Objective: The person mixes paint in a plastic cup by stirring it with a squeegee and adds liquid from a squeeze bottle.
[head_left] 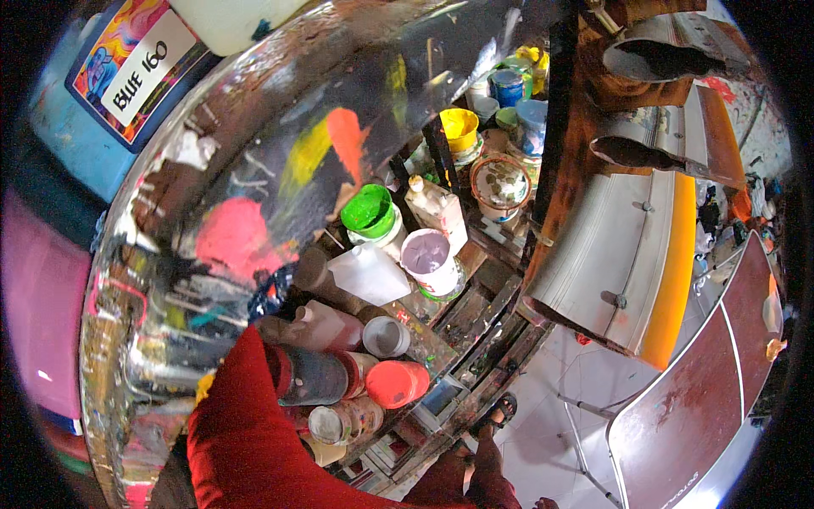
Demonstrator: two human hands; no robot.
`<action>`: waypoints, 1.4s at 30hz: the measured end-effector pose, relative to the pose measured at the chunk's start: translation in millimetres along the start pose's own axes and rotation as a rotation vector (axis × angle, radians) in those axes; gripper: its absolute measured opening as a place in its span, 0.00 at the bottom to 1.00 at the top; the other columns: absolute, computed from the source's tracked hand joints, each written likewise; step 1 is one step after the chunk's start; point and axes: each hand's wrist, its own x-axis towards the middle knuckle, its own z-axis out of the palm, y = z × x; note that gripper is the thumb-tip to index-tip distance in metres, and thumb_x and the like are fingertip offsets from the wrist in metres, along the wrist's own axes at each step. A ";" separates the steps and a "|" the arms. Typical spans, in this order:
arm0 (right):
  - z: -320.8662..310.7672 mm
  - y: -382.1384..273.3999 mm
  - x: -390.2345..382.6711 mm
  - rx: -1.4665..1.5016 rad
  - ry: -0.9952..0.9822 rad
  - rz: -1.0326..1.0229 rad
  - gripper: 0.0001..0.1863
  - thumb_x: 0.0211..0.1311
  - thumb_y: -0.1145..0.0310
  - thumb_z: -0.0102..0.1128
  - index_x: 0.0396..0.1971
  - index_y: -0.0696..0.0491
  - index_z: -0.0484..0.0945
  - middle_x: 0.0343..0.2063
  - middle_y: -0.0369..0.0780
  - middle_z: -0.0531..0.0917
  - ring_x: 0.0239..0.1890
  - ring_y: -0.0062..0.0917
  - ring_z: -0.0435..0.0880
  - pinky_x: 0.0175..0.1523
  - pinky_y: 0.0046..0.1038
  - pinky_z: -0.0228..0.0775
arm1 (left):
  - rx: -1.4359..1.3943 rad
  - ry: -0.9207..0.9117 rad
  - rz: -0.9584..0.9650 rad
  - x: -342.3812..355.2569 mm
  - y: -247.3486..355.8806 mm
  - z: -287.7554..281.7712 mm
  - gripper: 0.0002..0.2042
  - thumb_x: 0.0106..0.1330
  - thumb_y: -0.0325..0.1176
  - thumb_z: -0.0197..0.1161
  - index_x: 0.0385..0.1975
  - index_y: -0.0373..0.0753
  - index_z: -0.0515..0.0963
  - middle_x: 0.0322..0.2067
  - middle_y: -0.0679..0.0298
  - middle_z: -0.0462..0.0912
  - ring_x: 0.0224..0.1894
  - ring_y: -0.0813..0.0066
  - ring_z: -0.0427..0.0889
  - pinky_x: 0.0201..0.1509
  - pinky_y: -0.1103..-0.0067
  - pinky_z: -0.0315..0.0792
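A red sleeve (254, 433) rises from the lower edge and bends beside the paint-smeared rack. My left hand does not show; a glossy dark, crumpled thing (273, 290) lies just beyond the sleeve's upper tip, and I cannot make out what it is. Near the sleeve are a red-lidded tub (397, 383), a dark cylindrical container (312, 376) and a small grey-white cup (386, 337). At the bottom edge a small dark piece, perhaps my right hand (547, 503), barely shows; its fingers are too cut off to read.
Shelves below hold a green paint pot (367, 210), a lilac-filled bucket (430, 261), a white jug (369, 274) and a yellow pot (459, 130). Squeegees (606, 254) hang on the right above a brown folding table (678, 416). Large blue (72, 144) and purple (51, 297) containers line the left.
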 end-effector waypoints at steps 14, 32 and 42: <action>7.3 16.1 -6.5 -0.044 -0.052 0.097 0.16 0.57 0.63 0.56 0.39 0.60 0.76 0.30 0.40 0.81 0.25 0.23 0.80 0.27 0.24 0.70 | -0.030 0.239 0.212 35.9 2.7 -12.0 0.06 0.50 0.31 0.64 0.26 0.38 0.78 0.29 0.57 0.80 0.34 0.56 0.79 0.41 0.66 0.72; -13.6 37.2 -5.8 0.006 -0.079 0.048 0.17 0.57 0.61 0.56 0.40 0.59 0.75 0.28 0.39 0.81 0.24 0.22 0.81 0.24 0.20 0.70 | -0.002 -0.272 0.173 27.7 -79.2 86.2 0.12 0.51 0.36 0.58 0.34 0.38 0.76 0.39 0.51 0.77 0.40 0.55 0.76 0.47 0.64 0.69; -14.0 21.9 0.7 0.003 -0.080 0.175 0.18 0.58 0.59 0.55 0.41 0.59 0.75 0.29 0.40 0.81 0.26 0.23 0.81 0.25 0.22 0.71 | 0.478 -0.585 0.267 51.6 -123.4 140.3 0.14 0.56 0.40 0.54 0.33 0.35 0.77 0.35 0.47 0.77 0.36 0.52 0.77 0.44 0.61 0.70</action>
